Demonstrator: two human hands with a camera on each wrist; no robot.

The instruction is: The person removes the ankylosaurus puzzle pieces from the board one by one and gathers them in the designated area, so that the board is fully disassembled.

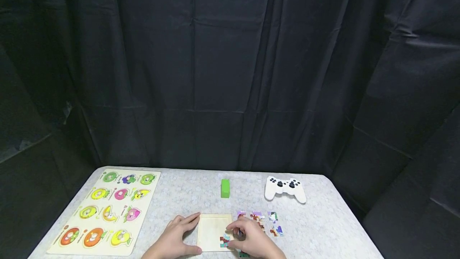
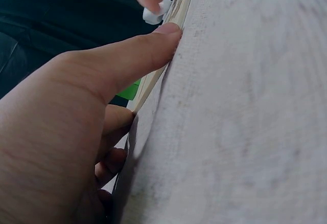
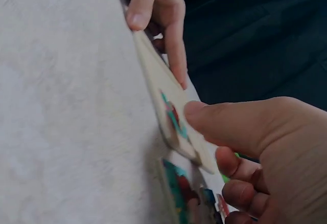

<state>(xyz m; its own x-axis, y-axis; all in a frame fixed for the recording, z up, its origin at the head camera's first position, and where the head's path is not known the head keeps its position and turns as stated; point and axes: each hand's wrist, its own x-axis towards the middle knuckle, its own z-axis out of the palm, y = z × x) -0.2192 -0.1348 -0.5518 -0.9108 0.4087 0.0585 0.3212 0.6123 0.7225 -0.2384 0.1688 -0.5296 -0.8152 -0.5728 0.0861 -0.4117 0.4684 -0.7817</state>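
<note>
A shallow square wooden puzzle tray (image 1: 212,229) lies on the table between the hands. My left hand (image 1: 175,238) rests at its left side, index fingertip by the far corner and thumb by the near one. One colourful jigsaw piece (image 1: 224,241) lies inside the tray at its near right corner. My right hand (image 1: 253,238) is over the tray's right side, thumb tip beside that piece and fingers bent, with nothing visible between them. In the right wrist view the thumb overlaps the tray rim close to the piece (image 3: 174,115).
Several loose jigsaw pieces (image 1: 276,231) lie right of the tray, some partly hidden by my right hand. Behind the tray stands a green block (image 1: 225,188). A white game controller (image 1: 285,189) sits at the back right. A fruit puzzle board (image 1: 118,195) covers the table's left side.
</note>
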